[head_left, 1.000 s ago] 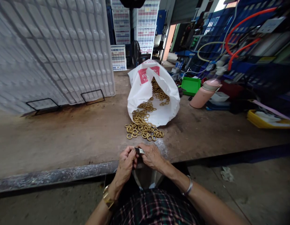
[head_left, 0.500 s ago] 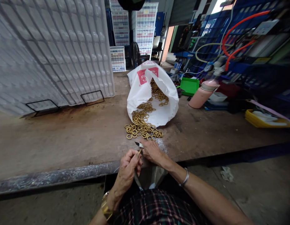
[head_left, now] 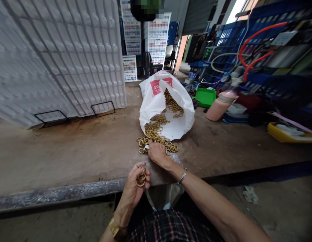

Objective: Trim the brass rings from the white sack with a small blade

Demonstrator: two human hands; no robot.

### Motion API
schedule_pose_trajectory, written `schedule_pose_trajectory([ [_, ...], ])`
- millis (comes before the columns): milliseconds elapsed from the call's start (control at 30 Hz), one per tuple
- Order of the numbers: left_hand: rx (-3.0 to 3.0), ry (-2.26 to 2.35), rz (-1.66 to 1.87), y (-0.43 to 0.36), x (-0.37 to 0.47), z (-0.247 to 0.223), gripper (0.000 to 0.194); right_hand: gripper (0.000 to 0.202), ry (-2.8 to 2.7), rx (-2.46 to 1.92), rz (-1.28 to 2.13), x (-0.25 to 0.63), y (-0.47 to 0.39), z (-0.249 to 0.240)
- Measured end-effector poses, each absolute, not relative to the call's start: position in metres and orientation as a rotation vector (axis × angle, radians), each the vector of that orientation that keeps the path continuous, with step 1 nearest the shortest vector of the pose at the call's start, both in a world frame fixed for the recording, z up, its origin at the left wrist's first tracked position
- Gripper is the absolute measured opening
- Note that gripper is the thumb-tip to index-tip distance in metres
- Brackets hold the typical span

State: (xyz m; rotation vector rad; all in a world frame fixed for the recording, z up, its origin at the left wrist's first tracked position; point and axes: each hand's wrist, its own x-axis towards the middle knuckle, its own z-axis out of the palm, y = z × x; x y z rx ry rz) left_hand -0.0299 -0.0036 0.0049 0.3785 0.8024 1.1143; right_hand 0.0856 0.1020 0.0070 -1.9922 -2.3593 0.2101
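Several brass-coloured rings [head_left: 141,181] lie in the curled fingers of my left hand [head_left: 133,184], just above the table's front edge. My right hand [head_left: 159,154] reaches to the near side of a loose ring pile [head_left: 153,131]. Its fingers are closed on a small knife [head_left: 147,147] with a white handle, whose dark blade points left over the rings. Whether these fingers also touch a ring is hidden. The pile spills from the open mouth of a white plastic bag [head_left: 151,109] with red print, lying on its side. More rings sit inside the bag.
Stacked clear plastic trays [head_left: 70,50] stand on the left of the wooden table [head_left: 95,148], against black wire stands. To the right are a green bin [head_left: 205,97], a pink bottle [head_left: 218,107] and a yellow tray [head_left: 279,134]. An open clear bag [head_left: 168,196] hangs below the table edge.
My right hand has moved away from my left hand, forward onto the ring pile, with the knife still in it. My left hand has turned, showing the rings in its fingers.
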Motion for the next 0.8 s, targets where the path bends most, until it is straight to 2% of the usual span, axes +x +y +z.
schedule_pose_trajectory([
  [300, 0.206, 0.821, 1.156, 0.003, -0.035, 0.003, 0.032, 0.024, -2.369, -1.913, 0.26, 0.086, 0.104, 0.004],
  [467, 0.396, 0.957, 1.209, 0.008, -0.036, 0.005, 0.037, 0.029, -2.364, -1.639, 0.391, 0.096, 0.084, 0.003],
  [600, 0.622, 1.149, 1.217, 0.014, -0.032, -0.002, 0.044, 0.024, -2.293, -1.409, 0.547, 0.103, 0.063, 0.005],
  [800, 0.842, 1.2, 1.116, 0.015, -0.029, -0.005, 0.038, 0.013, -2.137, -1.331, 0.769, 0.104, 0.05, 0.01],
])
